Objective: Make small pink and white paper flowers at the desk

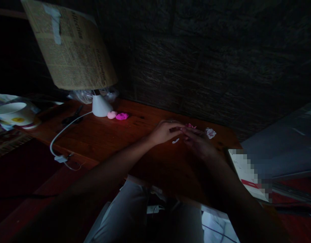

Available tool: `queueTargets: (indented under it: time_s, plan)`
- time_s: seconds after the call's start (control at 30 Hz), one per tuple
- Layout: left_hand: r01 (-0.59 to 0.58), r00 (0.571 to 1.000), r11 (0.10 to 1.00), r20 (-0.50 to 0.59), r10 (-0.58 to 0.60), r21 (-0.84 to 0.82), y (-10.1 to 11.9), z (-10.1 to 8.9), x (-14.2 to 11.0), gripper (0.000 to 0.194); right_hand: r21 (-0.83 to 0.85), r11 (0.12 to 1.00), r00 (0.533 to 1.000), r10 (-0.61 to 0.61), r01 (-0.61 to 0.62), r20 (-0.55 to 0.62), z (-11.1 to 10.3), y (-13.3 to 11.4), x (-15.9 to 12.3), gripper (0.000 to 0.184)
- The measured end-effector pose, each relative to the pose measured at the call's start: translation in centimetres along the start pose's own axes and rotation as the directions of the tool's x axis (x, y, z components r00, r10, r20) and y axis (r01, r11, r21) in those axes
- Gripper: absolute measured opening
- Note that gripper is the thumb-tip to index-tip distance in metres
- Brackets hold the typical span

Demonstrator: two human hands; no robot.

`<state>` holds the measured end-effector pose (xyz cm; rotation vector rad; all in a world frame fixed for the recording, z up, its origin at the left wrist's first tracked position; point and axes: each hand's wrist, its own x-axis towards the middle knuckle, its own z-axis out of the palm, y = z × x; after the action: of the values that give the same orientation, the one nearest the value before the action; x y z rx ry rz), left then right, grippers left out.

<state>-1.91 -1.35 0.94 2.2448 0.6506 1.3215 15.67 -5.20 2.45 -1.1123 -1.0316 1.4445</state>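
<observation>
Over the right part of the wooden table [145, 118], my left hand [165, 131] and my right hand [198, 142] meet at the fingertips. Both are closed in a pinch, and whatever lies between them is too small and dark to make out. Below the fingertips is a small white strip [175, 141]. Just behind them lies a cluster of little pink pieces [190, 126], partly hidden by the fingers. To the right of my right hand sits a pale, crumpled-looking pinkish piece [210, 133]. A light pink lump [111, 115] touches a magenta lump [122, 116] farther left.
A lamp with a newsprint shade [76, 50] and white base [99, 106] stands at the back left, its white cord [54, 138] hanging over the front edge. Dark scissors [71, 118] and a white paper cup [15, 114] are left. A box [246, 175] borders the right edge.
</observation>
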Motion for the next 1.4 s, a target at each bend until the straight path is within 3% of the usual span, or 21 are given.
queueTargets:
  time_s: [0.17,0.53,0.7,0.87,1.17,1.4]
  plan:
    - [0.045,0.999,0.998,-0.019,-0.046,-0.053,0.0,0.0,0.1,0.013,-0.066,0.998,1.0,-0.024,0.024,0.001,-0.3,0.5,0.2,0.032]
    - [0.214,0.973,0.951,-0.041,-0.228,-0.222,0.0,-0.1,0.3,0.004,-0.001,1.0,0.999,-0.004,0.004,0.034,-0.1,0.6,0.2,0.03]
    - [0.28,0.956,0.914,-0.002,-0.294,-0.295,0.3,0.2,0.1,0.014,0.01,1.0,0.999,0.014,-0.014,0.044,-0.3,0.7,0.3,0.032]
    - [0.231,0.971,0.936,0.01,-0.237,-0.265,0.4,0.3,0.1,0.011,0.003,1.0,1.0,0.004,-0.004,0.016,0.0,0.5,0.1,0.034]
    - [0.149,0.988,0.988,-0.024,-0.15,-0.027,0.5,0.3,0.1,0.02,-0.001,1.0,1.0,-0.013,0.013,-0.017,0.6,0.2,-0.1,0.042]
    - [0.042,0.999,0.997,-0.028,-0.044,-0.063,0.2,0.4,-0.1,0.022,0.04,0.999,1.0,0.0,0.0,-0.006,0.4,0.3,0.1,0.038]
